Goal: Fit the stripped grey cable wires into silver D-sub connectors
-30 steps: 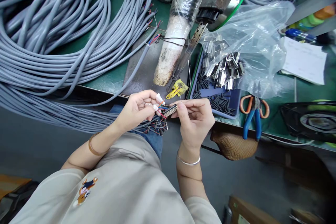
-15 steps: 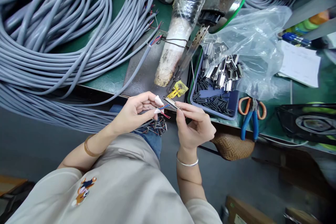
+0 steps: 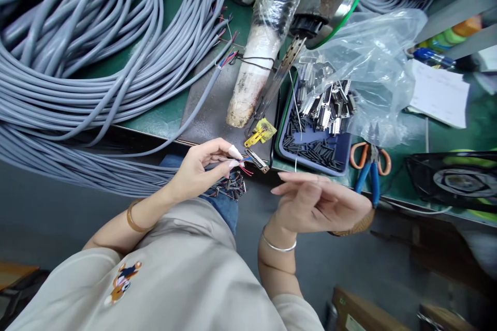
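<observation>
My left hand (image 3: 205,168) pinches the coloured wires (image 3: 244,167) of a grey cable between covered fingertips. A metal connector (image 3: 257,160) sits at the wire ends, at the bench edge, beside the fingertips. My right hand (image 3: 318,204) is away from the connector, in front of the tray, its fingers stretched out and partly blurred. A thin white strand (image 3: 297,108) runs down over the tray towards that hand; whether the fingers touch it I cannot tell. Just above the connector lies a yellow clip (image 3: 256,138).
Grey cables (image 3: 97,93) fill the left. A blue tray (image 3: 347,163) holds connectors and black sleeves. Orange-and-blue pliers (image 3: 373,168) lie right of it. A plastic-wrapped hose (image 3: 258,51) and a soldering iron (image 3: 277,80) point down over the bench. Paper (image 3: 440,93) lies farther right.
My right hand has let go of the connector, moved right and spread its fingers. My left hand has barely moved. The white strand now hangs farther down, past the tray's front edge.
</observation>
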A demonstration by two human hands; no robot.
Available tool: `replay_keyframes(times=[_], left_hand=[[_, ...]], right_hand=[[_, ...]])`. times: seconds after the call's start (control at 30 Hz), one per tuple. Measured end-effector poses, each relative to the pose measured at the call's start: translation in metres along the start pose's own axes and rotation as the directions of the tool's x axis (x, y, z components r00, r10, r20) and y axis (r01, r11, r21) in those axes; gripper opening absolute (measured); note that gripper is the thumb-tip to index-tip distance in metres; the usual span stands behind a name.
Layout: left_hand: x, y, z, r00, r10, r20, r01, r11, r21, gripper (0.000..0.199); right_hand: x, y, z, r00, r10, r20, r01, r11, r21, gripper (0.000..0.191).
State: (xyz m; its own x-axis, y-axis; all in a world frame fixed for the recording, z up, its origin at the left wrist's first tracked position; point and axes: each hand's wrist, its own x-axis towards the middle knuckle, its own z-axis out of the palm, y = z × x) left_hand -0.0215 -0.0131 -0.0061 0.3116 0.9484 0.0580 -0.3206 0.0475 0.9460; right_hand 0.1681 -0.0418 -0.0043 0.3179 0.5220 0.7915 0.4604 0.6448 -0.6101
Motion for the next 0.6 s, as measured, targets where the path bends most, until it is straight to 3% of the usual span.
replay_keyframes(times=[0.1, 0.17, 0.37, 0.43, 0.6], left_hand=[[0.002, 0.000, 0.001, 0.998, -0.062, -0.017, 0.061, 0.996, -0.060, 0.020], [0.003, 0.000, 0.000, 0.997, -0.072, -0.024, 0.070, 0.995, -0.074, 0.025], [0.002, -0.001, -0.002, 0.998, -0.062, -0.022, 0.060, 0.994, -0.091, 0.027], [0.002, -0.001, -0.002, 0.998, -0.063, -0.020, 0.061, 0.994, -0.091, 0.027], [0.003, -0.002, -0.003, 0.998, -0.057, -0.023, 0.054, 0.993, -0.109, 0.024]], right_hand=[[0.002, -0.002, -0.005, 0.989, -0.145, -0.042, 0.145, 0.989, -0.005, 0.017], [0.001, -0.004, -0.006, 0.983, -0.181, -0.014, 0.180, 0.983, -0.035, 0.013], [-0.006, -0.010, 0.002, 1.000, -0.002, -0.021, -0.001, 0.990, -0.143, 0.028], [-0.008, -0.010, 0.003, 0.998, 0.057, 0.030, -0.052, 0.989, -0.142, 0.030], [-0.011, -0.006, -0.001, 0.980, 0.026, 0.200, 0.010, 0.984, -0.178, 0.021]])
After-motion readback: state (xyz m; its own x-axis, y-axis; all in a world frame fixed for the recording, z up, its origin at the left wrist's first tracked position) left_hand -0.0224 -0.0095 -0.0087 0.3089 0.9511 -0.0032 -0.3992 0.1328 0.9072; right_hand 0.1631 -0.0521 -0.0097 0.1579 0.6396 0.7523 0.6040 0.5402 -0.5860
